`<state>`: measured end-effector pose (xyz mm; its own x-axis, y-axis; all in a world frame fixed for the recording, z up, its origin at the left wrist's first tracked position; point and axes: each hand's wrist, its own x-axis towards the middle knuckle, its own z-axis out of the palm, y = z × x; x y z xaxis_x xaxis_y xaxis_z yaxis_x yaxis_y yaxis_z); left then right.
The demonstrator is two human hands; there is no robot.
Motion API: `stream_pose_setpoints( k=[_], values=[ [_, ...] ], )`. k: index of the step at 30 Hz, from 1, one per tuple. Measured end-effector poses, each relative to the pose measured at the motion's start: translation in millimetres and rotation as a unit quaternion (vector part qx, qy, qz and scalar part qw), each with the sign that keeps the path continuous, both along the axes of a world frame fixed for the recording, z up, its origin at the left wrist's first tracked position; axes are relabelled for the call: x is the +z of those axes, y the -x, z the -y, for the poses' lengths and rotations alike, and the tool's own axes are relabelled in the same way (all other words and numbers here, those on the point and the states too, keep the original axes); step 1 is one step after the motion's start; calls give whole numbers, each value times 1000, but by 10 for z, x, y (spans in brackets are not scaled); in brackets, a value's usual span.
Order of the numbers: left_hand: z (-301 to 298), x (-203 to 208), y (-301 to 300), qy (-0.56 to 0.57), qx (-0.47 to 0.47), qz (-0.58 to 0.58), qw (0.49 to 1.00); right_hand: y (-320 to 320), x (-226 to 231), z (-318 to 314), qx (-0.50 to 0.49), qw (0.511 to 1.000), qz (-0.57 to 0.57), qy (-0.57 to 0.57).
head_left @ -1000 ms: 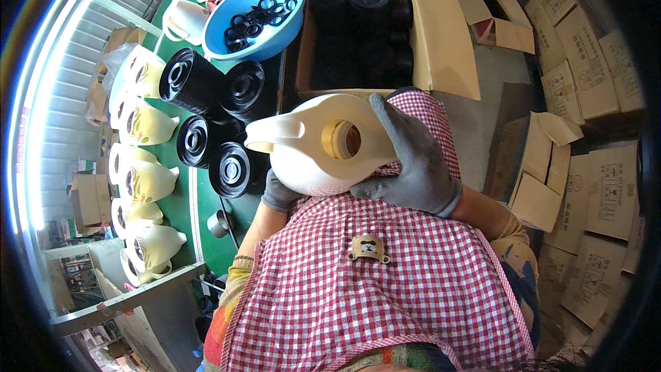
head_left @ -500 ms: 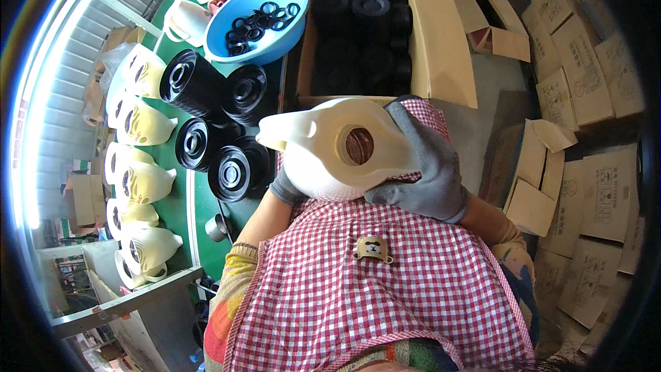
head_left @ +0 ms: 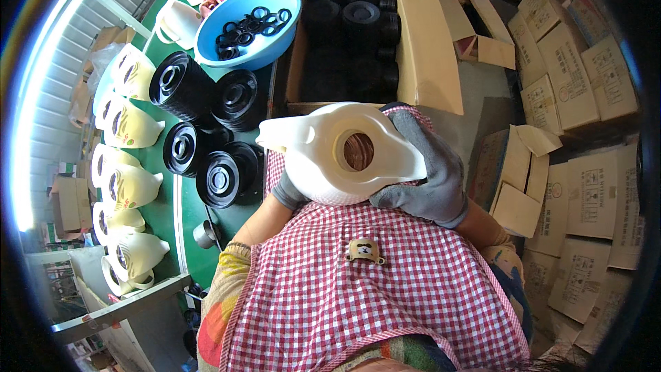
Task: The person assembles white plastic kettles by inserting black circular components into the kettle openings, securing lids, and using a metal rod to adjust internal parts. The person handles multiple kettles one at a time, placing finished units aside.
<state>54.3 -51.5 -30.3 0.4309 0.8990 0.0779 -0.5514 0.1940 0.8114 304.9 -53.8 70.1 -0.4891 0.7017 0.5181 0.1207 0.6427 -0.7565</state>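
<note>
A cream plastic jug body [head_left: 313,155] is held in front of my apron, its round opening facing up and its handle pointing left. Through the hole, reddish-brown ridges show inside. My right hand [head_left: 430,182], in a grey glove, grips the jug's right side, with the thumb along its near edge and the fingers around the far side. Also gloved in grey, my left hand [head_left: 291,191] supports the jug from below at the left. Most of its fingers are hidden under the body.
Left, a green table [head_left: 212,219] carries stacked black round plastic parts [head_left: 222,178], a row of cream-yellow jugs [head_left: 131,186], and a blue basin [head_left: 275,48] of black rings. Ahead stands a carton [head_left: 428,55] of black parts. Cardboard boxes [head_left: 585,196] line the right.
The jug body stays in both hands, with hardly any change in its pose. The surroundings have shifted slightly left in the view.
</note>
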Motion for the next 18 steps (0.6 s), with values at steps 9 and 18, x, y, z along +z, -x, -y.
stream_pose_setpoints(
  k=[9,18],
  values=[
    [-2,-41,-54,33,-24,129,991,-35,-81,82,-44,998,-1,-41],
    [18,-232,27,40,-23,153,987,16,-112,66,-28,998,-62,-17]
  ],
)
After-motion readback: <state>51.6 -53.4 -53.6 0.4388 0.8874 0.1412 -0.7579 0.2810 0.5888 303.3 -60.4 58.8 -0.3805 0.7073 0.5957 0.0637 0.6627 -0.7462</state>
